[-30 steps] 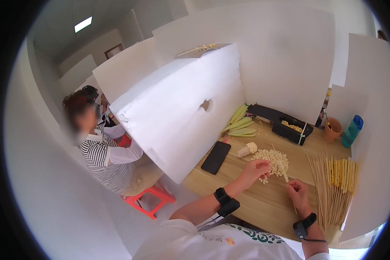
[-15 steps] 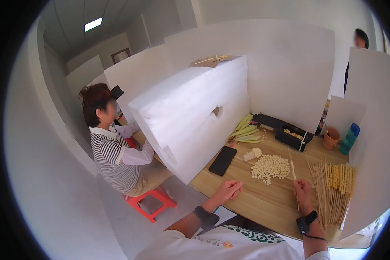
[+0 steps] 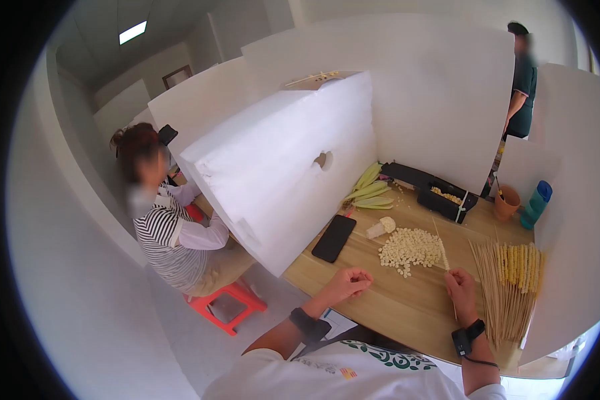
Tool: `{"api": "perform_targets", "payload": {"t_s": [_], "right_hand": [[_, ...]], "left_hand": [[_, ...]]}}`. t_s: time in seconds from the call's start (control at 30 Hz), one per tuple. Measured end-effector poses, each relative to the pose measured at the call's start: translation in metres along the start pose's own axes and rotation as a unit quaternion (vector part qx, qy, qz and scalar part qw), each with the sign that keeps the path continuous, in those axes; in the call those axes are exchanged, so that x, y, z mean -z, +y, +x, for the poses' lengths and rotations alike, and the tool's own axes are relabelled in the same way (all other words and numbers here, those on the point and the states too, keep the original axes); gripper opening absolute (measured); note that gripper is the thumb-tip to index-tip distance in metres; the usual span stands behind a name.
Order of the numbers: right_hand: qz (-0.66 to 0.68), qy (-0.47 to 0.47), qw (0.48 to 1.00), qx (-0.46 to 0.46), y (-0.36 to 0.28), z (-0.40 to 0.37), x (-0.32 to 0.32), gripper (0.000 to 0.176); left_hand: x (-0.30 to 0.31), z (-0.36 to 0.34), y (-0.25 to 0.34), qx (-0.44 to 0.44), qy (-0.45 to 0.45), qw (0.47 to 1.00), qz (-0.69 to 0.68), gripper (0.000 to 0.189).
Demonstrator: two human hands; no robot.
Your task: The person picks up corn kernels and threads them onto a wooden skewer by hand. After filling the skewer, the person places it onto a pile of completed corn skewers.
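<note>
Right hand pinches the kernel-threaded skewer, best held steady near the kernel pile; left hand curls loosely, contents unclear

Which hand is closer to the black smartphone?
Left. The left hand is just on the wearer's side of the black smartphone, while the right hand is farther away, off to the phone's right, holding a thin stick.
</note>
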State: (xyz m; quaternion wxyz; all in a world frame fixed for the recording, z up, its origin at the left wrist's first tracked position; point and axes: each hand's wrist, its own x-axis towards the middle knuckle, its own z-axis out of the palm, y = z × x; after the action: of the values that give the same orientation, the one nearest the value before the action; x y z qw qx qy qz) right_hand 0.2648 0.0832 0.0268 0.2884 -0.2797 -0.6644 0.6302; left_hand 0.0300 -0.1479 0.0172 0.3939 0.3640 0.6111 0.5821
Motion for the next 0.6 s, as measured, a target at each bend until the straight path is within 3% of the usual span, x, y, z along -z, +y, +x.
{"api": "perform_targets", "payload": {"t_s": [0.1,0.2,0.27,0.3,0.37,0.47,0.6], "right_hand": [[0.004,0.003,1.0,-0.006,0.003,-0.001,0.002,0.01],[-0.01,0.001,1.0,0.002,0.004,0.001,0.003,0.01],[-0.016,0.005,1.0,0.008,0.005,0.001,0.004,0.011],[-0.013,0.002,1.0,0.008,0.006,0.001,0.004,0.011],[-0.009,0.0,1.0,0.009,0.006,0.001,0.005,0.011],[-0.015,0.01,1.0,-0.007,0.002,-0.001,0.002,0.011],[-0.003,-0.006,1.0,-0.01,-0.004,-0.003,0.003,0.011]], "left_hand": [[0.009,0.016,0.005,0.006,-0.024,0.998,0.053,0.015],[0.007,0.042,0.003,-0.054,0.029,0.99,0.13,0.019],[0.007,0.062,0.017,-0.093,0.04,0.957,0.273,0.025],[0.004,0.069,0.018,-0.094,0.039,0.957,0.274,0.025],[-0.002,0.084,0.016,-0.144,0.05,0.899,0.41,0.025],[-0.013,0.097,0.006,-0.218,0.058,0.86,0.458,0.018],[-0.017,0.109,0.008,-0.193,0.016,0.879,0.435,0.014]]}}
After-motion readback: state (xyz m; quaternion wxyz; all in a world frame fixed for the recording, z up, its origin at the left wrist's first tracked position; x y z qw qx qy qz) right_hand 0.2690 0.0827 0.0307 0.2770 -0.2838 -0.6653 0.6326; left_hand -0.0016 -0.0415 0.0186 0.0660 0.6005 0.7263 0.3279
